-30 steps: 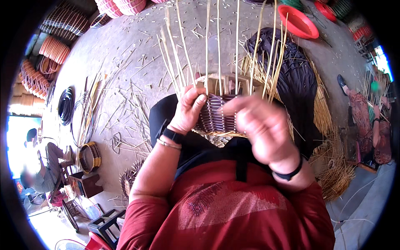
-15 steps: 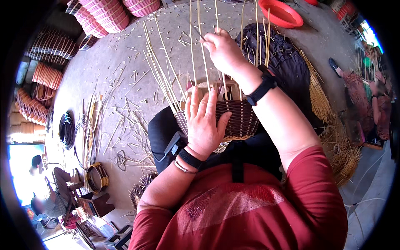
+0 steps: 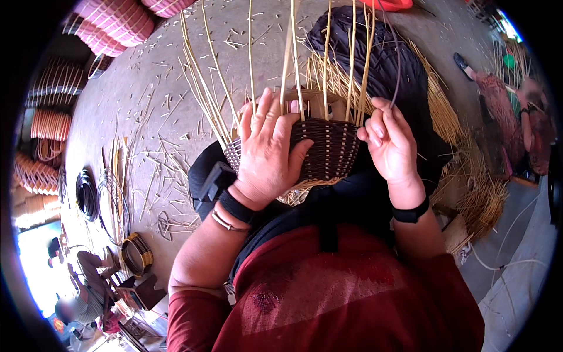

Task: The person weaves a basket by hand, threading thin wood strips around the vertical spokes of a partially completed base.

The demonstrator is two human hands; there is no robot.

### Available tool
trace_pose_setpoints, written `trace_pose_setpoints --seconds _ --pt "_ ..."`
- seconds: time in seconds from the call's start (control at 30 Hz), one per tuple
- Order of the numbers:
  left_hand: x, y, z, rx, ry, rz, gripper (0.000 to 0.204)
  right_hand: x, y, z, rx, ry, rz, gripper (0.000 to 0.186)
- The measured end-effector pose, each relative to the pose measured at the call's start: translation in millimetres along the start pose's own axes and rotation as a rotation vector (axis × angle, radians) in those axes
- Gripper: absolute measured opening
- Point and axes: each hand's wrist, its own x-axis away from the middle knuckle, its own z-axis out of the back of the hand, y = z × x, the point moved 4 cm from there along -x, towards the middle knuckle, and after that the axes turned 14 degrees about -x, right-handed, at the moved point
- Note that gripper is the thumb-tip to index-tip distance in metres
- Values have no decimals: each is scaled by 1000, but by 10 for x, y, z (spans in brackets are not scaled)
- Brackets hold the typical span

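Observation:
A dark brown woven basket (image 3: 325, 149) with tall pale upright stakes (image 3: 328, 58) rests over my lap. My left hand (image 3: 267, 146) lies on its left part, fingers extended and pressed against the weave and stake bases. To the right of the basket, my right hand (image 3: 390, 141) is raised with fingers curled, pinching a thin dark strand (image 3: 396, 58) that rises from the fingertips. The basket's inside is mostly hidden behind the stakes and my left hand.
Stacked pink baskets (image 3: 117, 23), coils of dark strip (image 3: 87, 193) and a ring-shaped piece (image 3: 136, 255) surround me at left. Straw bundles (image 3: 443, 105) lie by dark cloth (image 3: 363, 35); a red basin (image 3: 387, 3) is beyond. Co-workers sit at left (image 3: 88, 281) and right (image 3: 507, 129).
My right hand has come down from high over the stakes to the basket's right side, drawing the dark strand. My left hand remains spread on the basket.

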Motion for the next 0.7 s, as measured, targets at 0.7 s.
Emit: trace_pose_setpoints --seconds 0.7 --pt "-56 418 -72 -276 -65 -14 59 -148 -111 258 178 362 -164 36"
